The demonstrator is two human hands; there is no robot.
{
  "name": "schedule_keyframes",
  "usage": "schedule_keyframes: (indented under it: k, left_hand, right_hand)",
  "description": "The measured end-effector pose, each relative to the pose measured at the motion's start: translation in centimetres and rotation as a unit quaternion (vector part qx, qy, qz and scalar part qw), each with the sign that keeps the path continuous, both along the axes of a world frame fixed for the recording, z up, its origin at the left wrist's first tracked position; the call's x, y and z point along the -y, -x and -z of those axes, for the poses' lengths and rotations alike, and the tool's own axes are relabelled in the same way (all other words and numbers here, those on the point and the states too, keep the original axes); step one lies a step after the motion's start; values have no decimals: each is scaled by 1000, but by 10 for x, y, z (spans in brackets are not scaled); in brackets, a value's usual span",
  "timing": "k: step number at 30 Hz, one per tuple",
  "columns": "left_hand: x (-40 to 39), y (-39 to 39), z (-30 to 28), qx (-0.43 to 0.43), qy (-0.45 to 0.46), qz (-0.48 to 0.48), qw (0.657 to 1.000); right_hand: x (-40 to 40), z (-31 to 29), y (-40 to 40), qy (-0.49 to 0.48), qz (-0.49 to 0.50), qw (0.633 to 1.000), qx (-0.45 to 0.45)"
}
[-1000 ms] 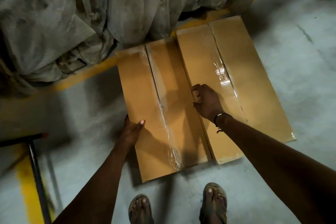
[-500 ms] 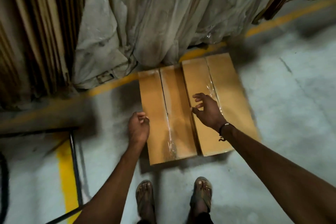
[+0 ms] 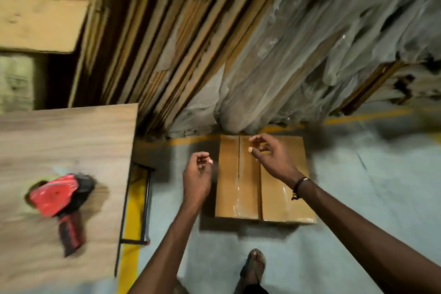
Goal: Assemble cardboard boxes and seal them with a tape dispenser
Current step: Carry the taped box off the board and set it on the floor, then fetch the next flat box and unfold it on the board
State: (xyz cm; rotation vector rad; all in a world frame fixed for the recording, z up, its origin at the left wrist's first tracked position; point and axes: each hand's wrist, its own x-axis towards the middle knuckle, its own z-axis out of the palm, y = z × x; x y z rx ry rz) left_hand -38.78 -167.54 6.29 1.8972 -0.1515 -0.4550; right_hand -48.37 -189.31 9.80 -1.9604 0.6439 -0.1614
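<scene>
Overhead, head view, all lines below taken from it.

Boxes: two brown cardboard boxes [image 3: 265, 181] side by side on the floor, touching along their long edges, flaps closed, clear tape glinting along each centre seam.
Left hand: left hand [image 3: 197, 178] raised above the floor just left of the boxes, fingers loosely curled, holding nothing, clear of the cardboard.
Right hand: right hand [image 3: 272, 157] raised over the far part of the boxes, fingers spread and slightly bent, empty; dark cord bracelet [image 3: 299, 185] at the wrist.
Tape tool: red and black handheld tape dispenser [image 3: 62, 203] lying on its side on the pale wood-grain tabletop [image 3: 71, 141], well apart from both hands, blurred.
Table frame: thin black metal table legs [image 3: 143, 203] showing at the tabletop's right edge.
Floor: grey concrete floor [image 3: 370, 198] crossed by a painted yellow line [image 3: 130, 241] beside the table and another along the far edge behind the boxes.
Backdrop: flat cardboard sheets stacked upright [image 3: 171, 38] and crinkled translucent plastic sheeting [image 3: 298, 50] draped over more stock, just behind the boxes.
Feet: brown sandalled foot [image 3: 254, 262] on the floor near the boxes' near edge.
</scene>
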Motion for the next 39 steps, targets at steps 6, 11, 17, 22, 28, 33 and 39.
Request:
schedule_keyframes:
  k: [6, 11, 17, 22, 28, 33, 39]
  left_hand:
    - [-128, 23, -98, 70, 61, -45, 995]
    - [-272, 25, -131, 82, 75, -110, 988]
    - [-451, 9, -146, 99, 43, -230, 967]
    - [-574, -6, -148, 84, 58, -359, 928]
    - [-698, -26, -140, 74, 60, -472, 877]
    - [-806, -60, -130, 59, 46, -531, 844]
    - [-938, -137, -127, 46, 36, -559, 827]
  right_hand:
    - [-135, -86, -7, -34, -65, 996, 51]
    - [-286, -102, -34, -45, -145, 985, 75]
    - [-471, -96, -92, -68, -238, 966, 72]
    - [-599, -95, -133, -113, -312, 942, 53]
    - [-727, -92, -192, -131, -392, 910, 29]
    - [-836, -85, -261, -146, -433, 889, 20]
    - [-961, -87, -353, -144, -464, 874, 8]
